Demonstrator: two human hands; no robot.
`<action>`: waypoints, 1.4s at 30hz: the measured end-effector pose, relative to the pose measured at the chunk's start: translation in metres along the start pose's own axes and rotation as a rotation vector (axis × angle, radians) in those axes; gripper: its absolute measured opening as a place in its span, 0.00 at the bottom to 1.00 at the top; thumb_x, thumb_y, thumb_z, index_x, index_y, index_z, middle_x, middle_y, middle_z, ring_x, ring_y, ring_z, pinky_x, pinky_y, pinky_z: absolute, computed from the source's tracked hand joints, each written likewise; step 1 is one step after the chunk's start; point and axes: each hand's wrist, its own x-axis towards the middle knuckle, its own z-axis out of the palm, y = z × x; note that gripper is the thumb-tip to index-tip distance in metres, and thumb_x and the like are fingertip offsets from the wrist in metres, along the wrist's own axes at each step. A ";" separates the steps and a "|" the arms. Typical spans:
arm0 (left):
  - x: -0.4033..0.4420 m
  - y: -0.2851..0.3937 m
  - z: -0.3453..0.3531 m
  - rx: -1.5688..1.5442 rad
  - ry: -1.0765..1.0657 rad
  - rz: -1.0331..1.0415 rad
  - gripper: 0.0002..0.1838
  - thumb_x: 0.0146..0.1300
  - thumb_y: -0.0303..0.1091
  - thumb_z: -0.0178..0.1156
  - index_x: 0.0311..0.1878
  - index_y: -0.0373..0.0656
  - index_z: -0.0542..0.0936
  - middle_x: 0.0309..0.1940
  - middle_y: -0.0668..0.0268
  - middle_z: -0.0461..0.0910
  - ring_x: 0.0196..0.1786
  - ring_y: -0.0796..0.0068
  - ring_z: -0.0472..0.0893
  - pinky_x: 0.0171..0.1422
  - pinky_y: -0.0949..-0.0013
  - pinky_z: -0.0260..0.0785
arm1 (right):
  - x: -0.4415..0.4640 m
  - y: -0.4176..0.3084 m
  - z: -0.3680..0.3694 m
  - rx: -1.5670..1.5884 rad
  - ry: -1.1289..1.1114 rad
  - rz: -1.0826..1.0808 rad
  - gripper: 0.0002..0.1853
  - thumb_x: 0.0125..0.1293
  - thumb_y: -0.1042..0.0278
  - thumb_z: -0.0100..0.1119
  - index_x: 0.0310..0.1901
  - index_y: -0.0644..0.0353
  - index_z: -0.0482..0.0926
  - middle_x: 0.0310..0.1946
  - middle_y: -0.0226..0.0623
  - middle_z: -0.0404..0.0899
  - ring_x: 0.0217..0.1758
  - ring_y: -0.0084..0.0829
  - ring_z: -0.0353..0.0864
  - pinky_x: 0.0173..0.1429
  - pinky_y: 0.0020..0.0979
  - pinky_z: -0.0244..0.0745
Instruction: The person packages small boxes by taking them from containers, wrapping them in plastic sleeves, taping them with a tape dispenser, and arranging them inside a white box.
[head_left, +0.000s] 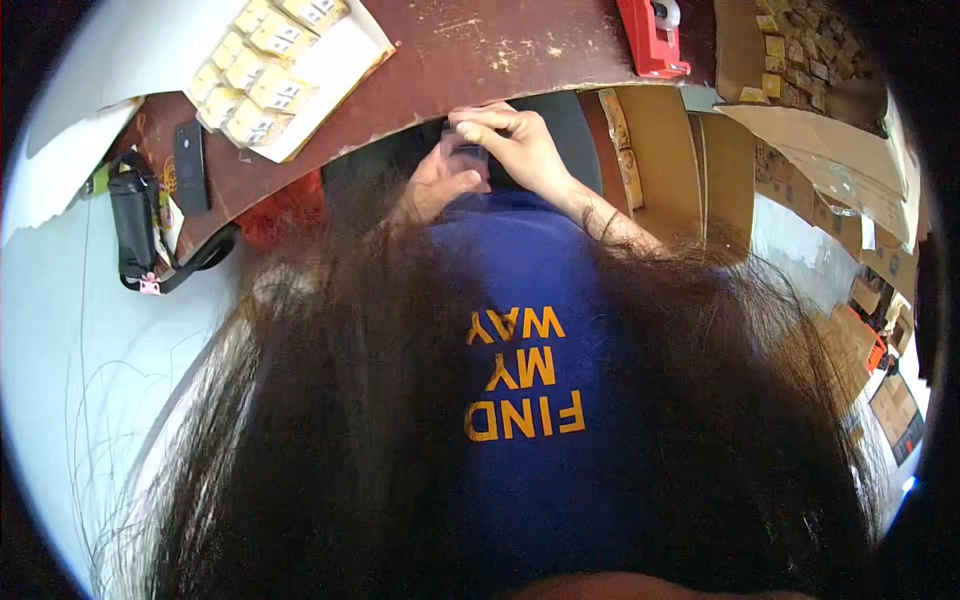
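Observation:
Both my hands are close together just below the front edge of the table [480, 50], in front of my blue shirt [530, 270]. My right hand [525, 150] has its fingers bent, with the thumb and fingertips drawn together in a pinch. Whatever may be between them is hidden. My left hand [435, 188] is beside and slightly below it, its fingers smeared by motion. A blurred patch lies between the two hands, and I cannot make out an object in it.
Several small yellow-and-white packs [262, 65] sit on a white sheet [325, 95] at the table's left. A black phone [190, 165] and a black bag [133, 215] lie further left. A red tape dispenser [650, 40] stands right, near cardboard boxes [730, 180] and piled packs [810, 55].

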 end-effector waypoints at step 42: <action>0.071 0.099 0.004 -0.156 0.158 -0.079 0.16 0.76 0.46 0.52 0.54 0.44 0.73 0.45 0.61 0.79 0.42 0.65 0.84 0.36 0.66 0.77 | 0.221 -0.045 -0.465 -1.343 1.081 -0.262 0.25 0.61 0.64 0.65 0.60 0.62 0.76 0.47 0.44 0.82 0.48 0.50 0.81 0.56 0.42 0.78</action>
